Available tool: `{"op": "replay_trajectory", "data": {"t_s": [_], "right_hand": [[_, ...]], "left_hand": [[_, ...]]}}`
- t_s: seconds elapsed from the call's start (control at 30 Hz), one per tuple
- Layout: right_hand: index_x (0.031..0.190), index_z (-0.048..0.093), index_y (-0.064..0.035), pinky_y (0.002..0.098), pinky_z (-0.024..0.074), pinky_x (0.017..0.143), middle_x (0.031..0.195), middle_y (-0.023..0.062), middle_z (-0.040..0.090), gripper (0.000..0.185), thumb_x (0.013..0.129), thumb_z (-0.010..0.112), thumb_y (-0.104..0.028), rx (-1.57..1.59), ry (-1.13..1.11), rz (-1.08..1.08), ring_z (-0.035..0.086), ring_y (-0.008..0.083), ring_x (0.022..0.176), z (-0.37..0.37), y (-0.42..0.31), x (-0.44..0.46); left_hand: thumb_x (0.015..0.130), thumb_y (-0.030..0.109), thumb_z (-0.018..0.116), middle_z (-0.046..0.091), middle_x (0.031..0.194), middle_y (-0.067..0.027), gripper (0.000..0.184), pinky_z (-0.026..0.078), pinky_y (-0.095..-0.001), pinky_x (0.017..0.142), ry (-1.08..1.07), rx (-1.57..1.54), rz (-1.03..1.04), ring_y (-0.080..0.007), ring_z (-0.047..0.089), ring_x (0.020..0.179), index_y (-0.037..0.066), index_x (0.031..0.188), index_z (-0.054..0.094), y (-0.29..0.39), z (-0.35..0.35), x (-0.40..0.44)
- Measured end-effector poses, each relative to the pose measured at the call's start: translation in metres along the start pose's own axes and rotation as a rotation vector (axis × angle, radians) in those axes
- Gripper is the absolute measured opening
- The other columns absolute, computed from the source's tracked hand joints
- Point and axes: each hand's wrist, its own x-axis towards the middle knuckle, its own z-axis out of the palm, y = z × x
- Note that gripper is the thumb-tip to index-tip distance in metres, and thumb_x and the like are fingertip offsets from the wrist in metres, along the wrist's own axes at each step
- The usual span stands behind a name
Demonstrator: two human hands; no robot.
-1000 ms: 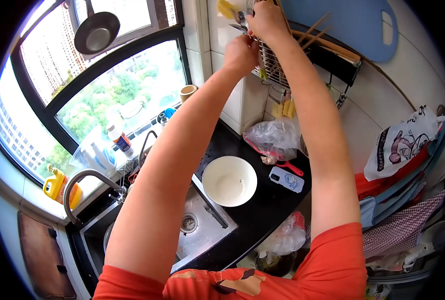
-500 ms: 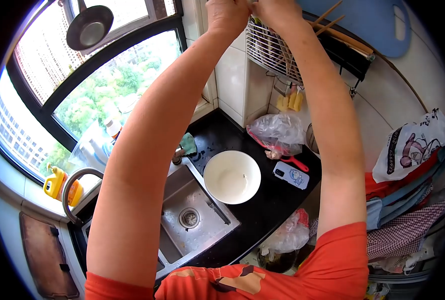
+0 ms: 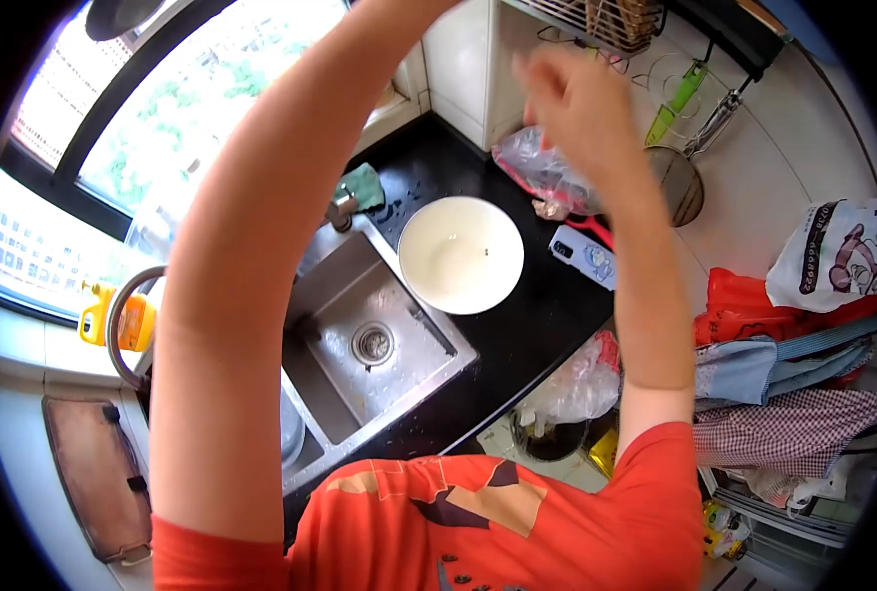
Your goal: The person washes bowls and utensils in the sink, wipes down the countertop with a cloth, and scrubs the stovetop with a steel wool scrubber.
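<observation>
My left arm (image 3: 251,227) reaches up past the top edge, so its hand is out of view. My right hand (image 3: 578,103) is in the upper middle, below the wire rack (image 3: 620,25) and in front of the white tiled wall corner. Its fingers look partly bent but are smeared by motion; whether anything is in them cannot be made out. Below it on the black counter lie a clear plastic bag (image 3: 542,167) and a phone in a cartoon case (image 3: 584,256). A white bowl (image 3: 458,251) stands beside the sink, with small dark specks inside.
The steel sink (image 3: 345,369) with its tap (image 3: 128,325) is at left, below the window. A green cloth (image 3: 361,185) lies behind it. Utensils, including a round strainer (image 3: 677,182), hang at right. Bags and cloths (image 3: 793,433) hang farther right; a bin (image 3: 552,438) stands below the counter.
My right hand has come down from the rack, away from my left hand. My left hand has gone out of frame. The view has tilted, so the rack now sits higher.
</observation>
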Motion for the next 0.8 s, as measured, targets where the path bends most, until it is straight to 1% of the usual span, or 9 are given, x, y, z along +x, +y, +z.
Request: {"op": "replay_trajectory", "data": {"t_s": [0.03,0.1,0.17,0.23,0.3,0.5,0.6,0.7,0.8], "right_hand": [[0.078,0.062,0.0018,0.0417,0.0479,0.053,0.062,0.014,0.063,0.029,0.09,0.059,-0.025,0.012,-0.101,0.089,0.064,0.0277,0.057,0.021,0.008,-0.031],[0.071,0.062,0.0017,0.0496,0.0483,0.061,0.069,0.0236,0.062,0.036,0.088,0.061,-0.03,-0.187,-0.21,0.181,0.062,0.041,0.065,0.066,0.037,-0.085],[0.072,0.064,0.0013,0.0502,0.0499,0.066,0.073,0.0248,0.064,0.039,0.086,0.064,-0.036,-0.337,-0.284,0.166,0.063,0.0421,0.068,0.092,0.069,-0.135],[0.084,0.065,0.004,0.0446,0.0543,0.059,0.077,0.0239,0.067,0.037,0.086,0.065,-0.033,-0.295,-0.436,0.311,0.067,0.0367,0.065,0.114,0.094,-0.168],[0.1,0.062,0.0069,0.0369,0.0558,0.048,0.079,0.0217,0.068,0.037,0.087,0.062,-0.027,0.28,-0.591,0.906,0.069,0.0289,0.061,0.109,0.077,-0.168],[0.118,0.055,0.0009,0.0336,0.0552,0.042,0.085,0.0148,0.068,0.037,0.084,0.043,-0.006,0.846,-0.686,1.182,0.067,0.0238,0.059,0.167,0.102,-0.204],[0.131,0.048,-0.0013,0.0372,0.0572,0.047,0.105,0.022,0.065,0.045,0.087,0.04,-0.009,0.727,-0.493,0.765,0.07,0.0315,0.078,0.174,0.055,-0.21],[0.142,0.038,-0.0068,0.0438,0.0478,0.091,0.126,0.0225,0.057,0.052,0.09,0.037,-0.003,0.52,-0.27,0.267,0.059,0.0421,0.109,0.162,-0.019,-0.197],[0.143,0.038,-0.0092,0.0415,0.0506,0.087,0.125,0.0222,0.058,0.054,0.09,0.043,0.002,0.431,-0.042,-0.174,0.06,0.0401,0.107,0.148,-0.072,-0.176]], "left_hand": [[0.078,0.04,0.073,0.069,0.111,-0.0094,0.037,0.034,-0.0677,0.093,0.029,-0.156,0.009,-0.0255,0.063,0.107,0.014,0.105,0.073,-0.024,0.007,-0.027],[0.085,0.022,0.065,0.066,0.069,-0.016,0.022,0.052,-0.0371,0.063,0.036,0.14,0.062,-0.0313,0.066,0.063,0.001,0.081,0.066,-0.022,-0.002,-0.112],[0.088,0.025,0.061,0.068,0.077,-0.0072,0.025,0.05,-0.027,0.058,-0.335,0.059,-0.207,-0.01,0.062,0.062,0.005,0.102,0.069,-0.043,-0.013,-0.196],[0.085,0.016,0.064,0.07,0.084,-0.0113,0.023,0.054,-0.0327,0.067,-0.371,-0.041,-0.325,-0.0225,0.068,0.07,-0.002,0.1,0.068,-0.055,-0.035,-0.276],[0.087,0.016,0.062,0.07,0.085,-0.0132,0.029,0.055,-0.0313,0.063,-0.487,-0.092,-0.567,-0.0161,0.066,0.062,-0.002,0.11,0.065,-0.073,-0.06,-0.345],[0.094,0.023,0.058,0.068,0.091,-0.0078,0.035,0.053,-0.0263,0.053,-0.466,-0.255,-1.298,-0.0127,0.065,0.064,0.0,0.12,0.06,-0.055,-0.145,-0.454],[0.093,0.026,0.06,0.067,0.094,-0.0085,0.04,0.053,-0.0266,0.057,-0.376,-0.249,-1.32,-0.0136,0.065,0.067,0.002,0.125,0.057,-0.031,-0.171,-0.47],[0.088,0.03,0.068,0.064,0.111,-0.0151,0.07,0.055,-0.0305,0.068,-0.307,-0.105,-1.219,-0.0175,0.066,0.076,0.003,0.144,0.036,0.003,-0.186,-0.466],[0.079,0.033,0.076,0.051,0.13,-0.023,0.098,0.052,-0.0366,0.086,-0.247,0.382,-0.878,-0.0275,0.066,0.089,0.004,0.15,0.015,0.017,-0.193,-0.47]]}}
